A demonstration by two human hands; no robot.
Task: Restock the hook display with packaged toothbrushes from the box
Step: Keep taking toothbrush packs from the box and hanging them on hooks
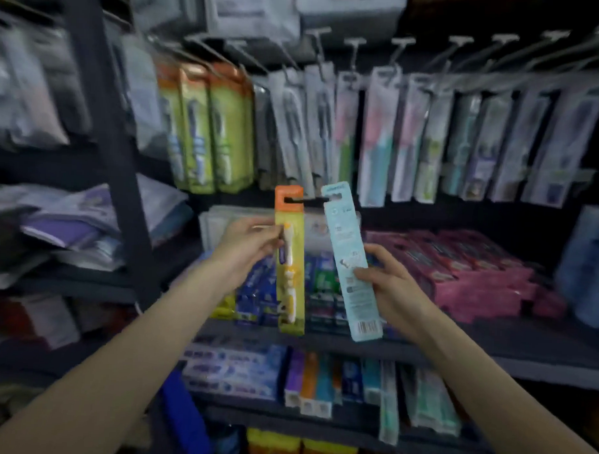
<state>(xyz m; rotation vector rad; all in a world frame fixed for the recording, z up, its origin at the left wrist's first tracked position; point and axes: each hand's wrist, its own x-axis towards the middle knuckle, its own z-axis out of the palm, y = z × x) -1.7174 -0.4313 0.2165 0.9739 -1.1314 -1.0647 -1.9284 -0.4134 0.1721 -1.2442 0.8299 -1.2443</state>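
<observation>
With our left hand (253, 245) pinching the yellow toothbrush pack (292, 260) and our right hand (388, 281) gripping the blue pack (351, 262), we should level each hang slot with a far hook (353, 55) before sliding on.

The left toothbrush pack (292, 260) is yellow with an orange top. The right toothbrush pack (351, 262) is pale blue with a barcode. Pink-red boxes (459, 266) fill the dark shelf (491, 345); hanging packs (213, 132) are green and orange.
</observation>
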